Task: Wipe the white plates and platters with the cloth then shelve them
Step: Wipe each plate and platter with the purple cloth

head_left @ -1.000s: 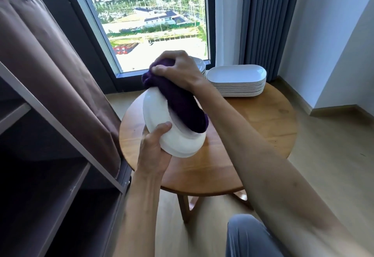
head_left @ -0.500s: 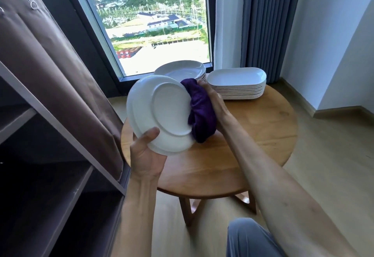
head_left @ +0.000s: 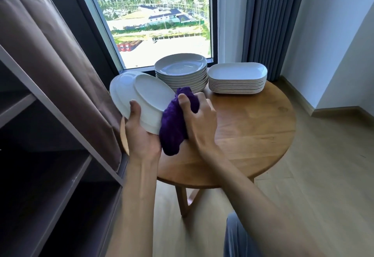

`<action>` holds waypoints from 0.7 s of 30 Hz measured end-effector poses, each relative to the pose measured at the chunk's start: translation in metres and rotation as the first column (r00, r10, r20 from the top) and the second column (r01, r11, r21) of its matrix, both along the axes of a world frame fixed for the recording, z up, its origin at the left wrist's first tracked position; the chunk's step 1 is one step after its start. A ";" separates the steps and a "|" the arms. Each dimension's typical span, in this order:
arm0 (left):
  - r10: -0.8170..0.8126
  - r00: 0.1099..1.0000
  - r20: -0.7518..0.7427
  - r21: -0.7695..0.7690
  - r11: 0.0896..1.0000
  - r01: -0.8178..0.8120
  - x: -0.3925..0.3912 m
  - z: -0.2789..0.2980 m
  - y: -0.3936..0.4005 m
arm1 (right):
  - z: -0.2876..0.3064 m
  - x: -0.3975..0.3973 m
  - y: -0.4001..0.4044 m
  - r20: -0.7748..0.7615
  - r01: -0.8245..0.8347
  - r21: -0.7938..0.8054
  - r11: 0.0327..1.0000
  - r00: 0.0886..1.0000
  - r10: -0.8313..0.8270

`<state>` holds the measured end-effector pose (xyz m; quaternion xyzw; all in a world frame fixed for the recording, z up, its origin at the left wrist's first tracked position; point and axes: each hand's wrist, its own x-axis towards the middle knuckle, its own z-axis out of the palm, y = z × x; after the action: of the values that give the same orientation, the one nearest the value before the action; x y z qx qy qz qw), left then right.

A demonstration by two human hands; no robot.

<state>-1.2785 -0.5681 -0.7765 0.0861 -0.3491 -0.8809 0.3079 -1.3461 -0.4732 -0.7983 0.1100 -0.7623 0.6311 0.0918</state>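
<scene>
- Holding a white plate up on its side over the round wooden table, left hand gripping its lower rim.
- Squeezing a purple cloth in the right hand, pressed against the plate's edge.
- Stacked on the table behind: round plates, long platters.
- Standing at left: dark shelves.

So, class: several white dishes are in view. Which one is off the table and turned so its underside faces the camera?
The round plate gripped by the left hand, tilted with its base showing. The other round plates and the platters sit stacked upright.
</scene>
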 end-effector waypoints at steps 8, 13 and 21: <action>-0.228 0.972 -0.054 -0.027 0.974 0.227 0.007 -0.002 0.017 | 0.034 0.024 -0.016 -0.528 -0.070 0.003 0.998 0.847 0.061; -0.177 0.979 -0.101 -0.123 0.979 0.164 0.006 -0.005 0.022 | 0.075 0.004 -0.027 -0.522 -0.141 0.237 0.961 0.816 0.248; -0.227 0.971 -0.075 -0.159 0.964 0.213 0.002 -0.009 0.016 | 0.101 -0.040 -0.038 -0.209 -0.247 0.300 0.921 0.926 0.316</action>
<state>-1.2761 -0.5516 -0.7850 -0.0173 -0.4073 -0.8838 0.2295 -1.3862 -0.5112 -0.6977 0.3102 -0.7987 0.5093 0.0803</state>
